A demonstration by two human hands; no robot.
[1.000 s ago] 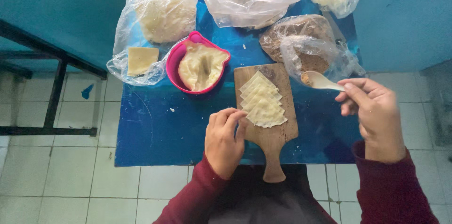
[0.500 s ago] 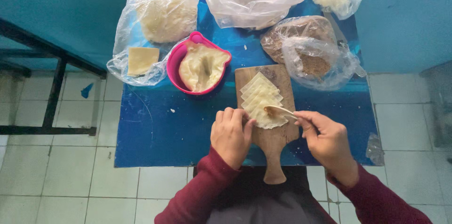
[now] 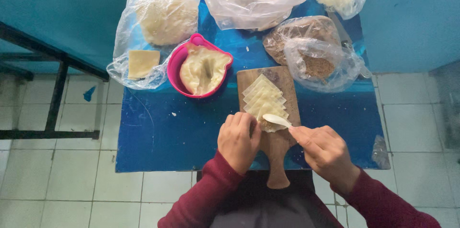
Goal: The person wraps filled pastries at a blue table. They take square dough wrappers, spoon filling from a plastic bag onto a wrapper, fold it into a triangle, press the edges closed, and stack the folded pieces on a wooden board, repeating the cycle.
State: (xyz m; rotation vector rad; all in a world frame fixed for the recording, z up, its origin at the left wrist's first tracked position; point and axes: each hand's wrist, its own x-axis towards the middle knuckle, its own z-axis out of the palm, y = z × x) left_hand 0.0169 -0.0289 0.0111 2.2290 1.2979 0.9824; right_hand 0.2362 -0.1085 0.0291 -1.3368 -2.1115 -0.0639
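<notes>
Pink bowl (image 3: 199, 66) & plastic bags (image 3: 314, 53) crowd board (image 3: 273, 113) w/ wrappers (image 3: 264, 101).

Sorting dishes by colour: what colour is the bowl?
Pink bowl, clearest in the head view.

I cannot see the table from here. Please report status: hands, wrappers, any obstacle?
Left hand rests on pale square dough wrappers on wooden paddle board. Right hand holds white plastic spoon over them. No obstacle.

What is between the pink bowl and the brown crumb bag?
In the head view, only the top of the wooden board with the wrappers sits between the pink bowl and the crumb bag.
</notes>
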